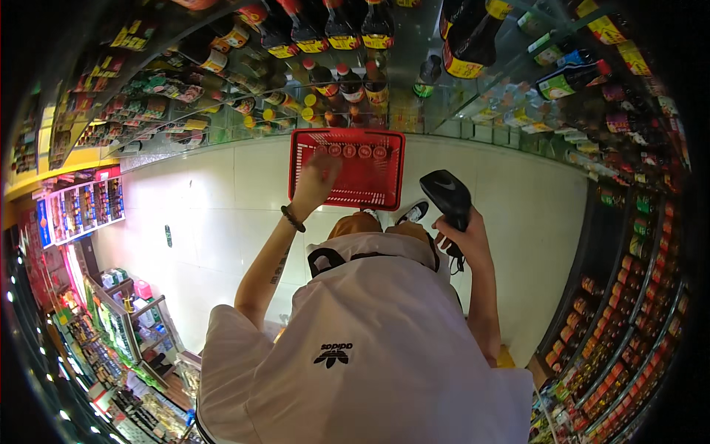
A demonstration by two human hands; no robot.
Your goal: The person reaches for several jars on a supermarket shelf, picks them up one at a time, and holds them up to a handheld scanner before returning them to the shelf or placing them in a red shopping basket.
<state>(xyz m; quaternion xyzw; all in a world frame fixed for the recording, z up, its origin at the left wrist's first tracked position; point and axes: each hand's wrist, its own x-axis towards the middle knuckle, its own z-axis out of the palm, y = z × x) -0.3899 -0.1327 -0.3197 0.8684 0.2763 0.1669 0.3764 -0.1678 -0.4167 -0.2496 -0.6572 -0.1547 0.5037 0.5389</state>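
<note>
My right hand [470, 236] grips the handle of a black handheld barcode scanner [448, 194], whose head points up and to the left. A cord or strap dangles below that hand. My left hand [315, 186], with a dark beaded bracelet on the wrist, hovers over the left part of a red plastic shopping basket [363, 180]. Blur hides how its fingers are set, and no object shows in them. The basket appears to hold nothing and stands on the tiled floor just ahead of my feet, against the foot of the shelves.
Glass shelves ahead carry sauce bottles [341, 33] in rows, with smaller bottles [349, 83] lower down. At the right, tilted racks hold bottled drinks [615, 299]. A display stand [83, 211] and a shelf unit [138, 311] stand to the left. Pale floor tiles [222, 183] lie between.
</note>
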